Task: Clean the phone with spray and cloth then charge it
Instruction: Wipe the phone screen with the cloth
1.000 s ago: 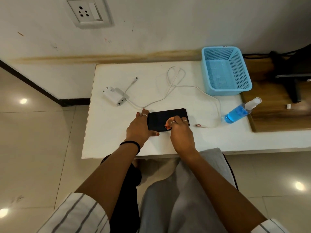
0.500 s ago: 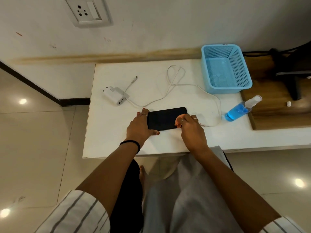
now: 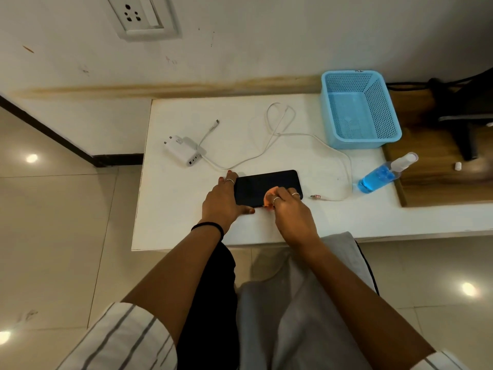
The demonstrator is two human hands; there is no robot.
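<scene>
Right hand [image 3: 293,214], pinching the orange cloth [image 3: 269,196], is swinging back leftward across the phone [image 3: 264,186] lying flat on the white table [image 3: 173,214], left hand [image 3: 222,202] bracing its left end: wiping ongoing, charging pending.

Cable [image 3: 269,145] loops behind phone [image 3: 264,184].

both hands down, arms reaching forward
left hand [image 3: 222,202] lies flat with fingers spread; right hand [image 3: 289,210] has its fingers curled, pinching.
</scene>
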